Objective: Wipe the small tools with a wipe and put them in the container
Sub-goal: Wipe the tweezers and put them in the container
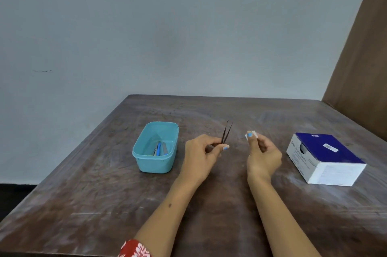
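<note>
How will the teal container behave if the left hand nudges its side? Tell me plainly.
The teal container looks like thin plastic holding only a few small tools, so it is probably light and would likely slide on the table. Its wide, low shape suggests sliding rather than tipping. The loose tools may rattle or shift.

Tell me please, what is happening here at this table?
A person is cleaning small tools at a wooden table. The left hand pinches a pair of dark tweezers, tips pointing up and away. The right hand pinches a small white wipe beside them, not touching the tweezers. A teal container on the left already holds a few tools. A blue and white box sits on the right.
</note>
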Motion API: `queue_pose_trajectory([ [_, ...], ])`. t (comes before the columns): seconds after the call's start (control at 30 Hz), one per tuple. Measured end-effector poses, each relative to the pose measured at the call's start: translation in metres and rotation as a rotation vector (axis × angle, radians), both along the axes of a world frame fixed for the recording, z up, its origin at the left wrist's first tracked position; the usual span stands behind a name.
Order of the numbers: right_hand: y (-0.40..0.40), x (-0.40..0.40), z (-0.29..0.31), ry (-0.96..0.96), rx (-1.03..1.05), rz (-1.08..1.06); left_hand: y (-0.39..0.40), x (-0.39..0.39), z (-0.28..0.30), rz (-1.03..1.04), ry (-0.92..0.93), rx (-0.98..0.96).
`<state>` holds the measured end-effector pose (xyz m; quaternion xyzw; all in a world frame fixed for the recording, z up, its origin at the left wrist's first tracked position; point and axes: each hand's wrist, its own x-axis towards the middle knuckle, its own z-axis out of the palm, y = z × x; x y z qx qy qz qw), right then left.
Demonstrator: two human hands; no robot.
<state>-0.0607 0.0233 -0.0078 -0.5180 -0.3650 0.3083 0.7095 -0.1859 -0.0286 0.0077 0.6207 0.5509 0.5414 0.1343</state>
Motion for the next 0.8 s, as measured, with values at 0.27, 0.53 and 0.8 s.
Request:
queue_pose_trajectory([
  [0.27, -0.006, -0.004, 0.000, -0.154, 0.125, -0.004, -0.037, -0.036, 0.029, 0.335, -0.049, 0.115],
  [0.53, -0.005, -0.004, -0.001, -0.145, 0.129, 0.030, -0.017, -0.084, 0.048, 0.516, 0.429, -0.498],
  [0.8, -0.007, -0.003, -0.001, -0.163, 0.110, 0.046, -0.010, -0.072, 0.055, 0.547, 0.542, -0.686],
])
